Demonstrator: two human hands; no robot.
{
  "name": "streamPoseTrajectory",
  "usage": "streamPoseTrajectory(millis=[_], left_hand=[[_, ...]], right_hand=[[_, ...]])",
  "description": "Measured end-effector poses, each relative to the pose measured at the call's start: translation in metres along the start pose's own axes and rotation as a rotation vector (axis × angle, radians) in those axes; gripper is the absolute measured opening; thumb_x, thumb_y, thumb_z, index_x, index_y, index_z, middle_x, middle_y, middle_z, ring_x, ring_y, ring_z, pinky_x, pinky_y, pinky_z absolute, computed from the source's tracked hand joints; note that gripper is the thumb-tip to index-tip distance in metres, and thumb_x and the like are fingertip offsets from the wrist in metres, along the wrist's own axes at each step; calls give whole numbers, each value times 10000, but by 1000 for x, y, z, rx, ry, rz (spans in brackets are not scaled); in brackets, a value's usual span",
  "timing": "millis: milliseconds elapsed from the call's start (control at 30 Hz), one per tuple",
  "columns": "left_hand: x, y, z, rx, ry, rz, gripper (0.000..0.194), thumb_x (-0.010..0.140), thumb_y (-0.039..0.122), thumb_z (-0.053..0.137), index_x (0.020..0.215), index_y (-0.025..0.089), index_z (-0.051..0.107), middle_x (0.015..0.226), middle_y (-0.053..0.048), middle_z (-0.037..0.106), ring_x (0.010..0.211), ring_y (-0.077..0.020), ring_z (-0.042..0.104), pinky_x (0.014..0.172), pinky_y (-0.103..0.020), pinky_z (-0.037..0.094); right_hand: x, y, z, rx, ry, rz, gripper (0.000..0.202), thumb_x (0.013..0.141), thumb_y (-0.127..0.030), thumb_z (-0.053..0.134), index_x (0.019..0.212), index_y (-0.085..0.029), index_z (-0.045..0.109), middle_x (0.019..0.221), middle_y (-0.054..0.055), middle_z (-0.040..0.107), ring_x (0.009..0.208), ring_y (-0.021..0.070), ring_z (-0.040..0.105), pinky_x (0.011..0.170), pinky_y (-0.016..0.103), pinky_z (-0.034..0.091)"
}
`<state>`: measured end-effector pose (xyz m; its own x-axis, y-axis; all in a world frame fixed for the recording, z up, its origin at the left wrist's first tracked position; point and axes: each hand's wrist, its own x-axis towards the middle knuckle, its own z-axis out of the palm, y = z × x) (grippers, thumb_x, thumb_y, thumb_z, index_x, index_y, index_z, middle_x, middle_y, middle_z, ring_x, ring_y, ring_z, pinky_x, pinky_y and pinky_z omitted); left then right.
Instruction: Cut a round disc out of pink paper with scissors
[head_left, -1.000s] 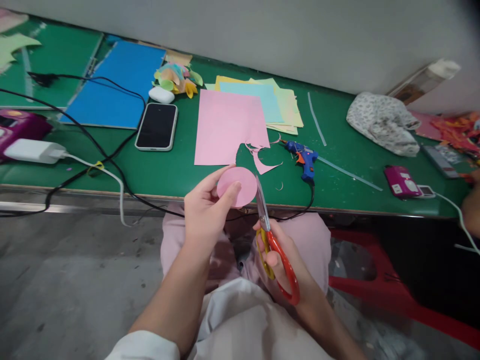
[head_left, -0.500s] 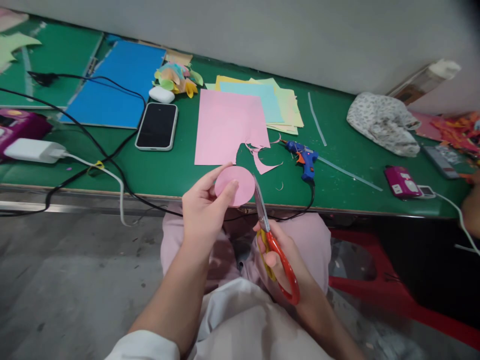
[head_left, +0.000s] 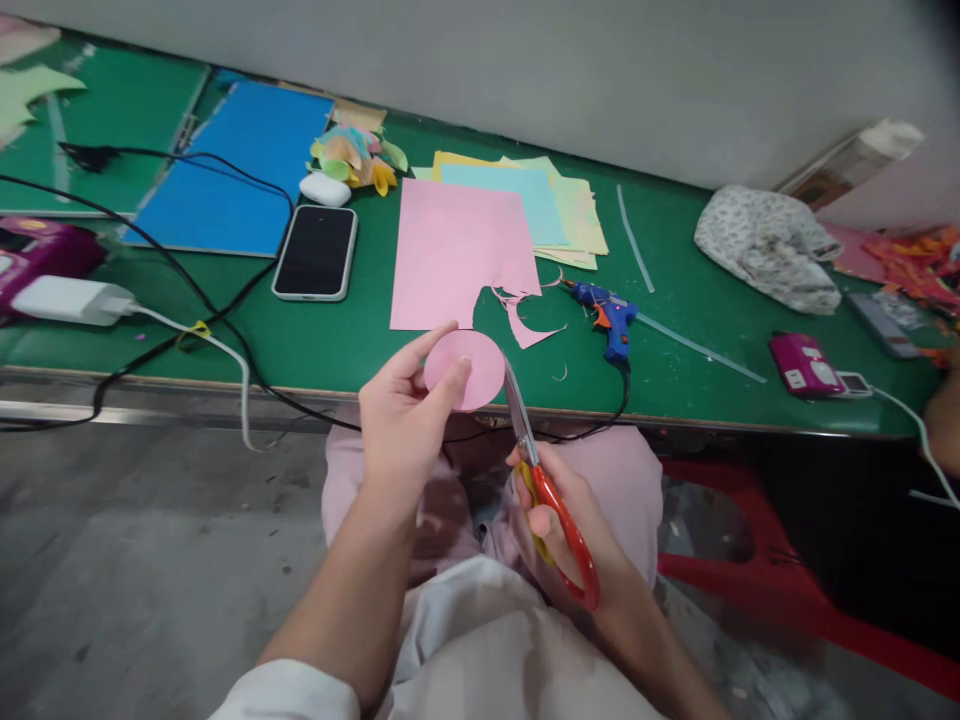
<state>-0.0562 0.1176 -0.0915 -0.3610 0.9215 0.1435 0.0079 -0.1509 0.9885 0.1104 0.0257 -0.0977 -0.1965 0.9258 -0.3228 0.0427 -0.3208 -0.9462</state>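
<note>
My left hand [head_left: 405, 415] pinches a round pink paper disc [head_left: 484, 372] between thumb and fingers, over the bench's front edge. In my right hand [head_left: 566, 510] are scissors [head_left: 574, 540] with one red and one yellow handle, their blades pointing up beside the disc's right edge. Pink paper [head_left: 457, 240] with a curved cut-out lies on the green bench beyond the disc. Curled pink scraps [head_left: 525, 320] rest by its lower right corner. A blue glue gun [head_left: 615, 325] lies right of the scraps.
A phone [head_left: 316, 252], white case [head_left: 325, 190], petal-like paper pieces [head_left: 352, 158] and blue board [head_left: 225, 170] are at left, with black cables. Coloured sheets [head_left: 577, 205] lie behind the pink paper. Patterned cloth [head_left: 765, 245] is at right, and a person's arm [head_left: 943, 410] shows at the far right.
My left hand and the disc have shifted slightly left and up. The scissor blades have tilted slightly left; their handles have hardly moved.
</note>
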Motion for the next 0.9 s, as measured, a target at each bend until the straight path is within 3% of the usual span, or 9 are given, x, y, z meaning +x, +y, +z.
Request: streamPoseTrajectory(millis=[600, 767, 900], left_hand=[[1, 1, 0, 9, -6, -6, 376, 733, 321, 827, 1101, 249, 795, 822, 3, 764, 606, -68, 595, 586, -153, 539], [0, 5, 0, 61, -55, 25, 374, 736, 326, 815, 1098, 235, 796, 951, -26, 792, 718, -109, 674, 662, -186, 582], [-2, 10, -1, 99, -75, 16, 381, 728, 339, 810, 1089, 219, 798, 876, -19, 785, 690, -116, 667, 642, -194, 583]], right_hand=[[-2, 1, 1, 16, 6, 5, 876, 530, -930, 638, 1090, -261, 558, 713, -61, 412, 606, 131, 307, 568, 290, 243], [-2, -4, 4, 52, 34, 7, 920, 493, -950, 635, 1107, -268, 565, 786, -32, 470, 634, 141, 349, 584, 295, 298], [-2, -8, 5, 53, 26, 3, 884, 535, -937, 644, 1118, -278, 557, 807, -28, 480, 625, 140, 357, 586, 301, 309]])
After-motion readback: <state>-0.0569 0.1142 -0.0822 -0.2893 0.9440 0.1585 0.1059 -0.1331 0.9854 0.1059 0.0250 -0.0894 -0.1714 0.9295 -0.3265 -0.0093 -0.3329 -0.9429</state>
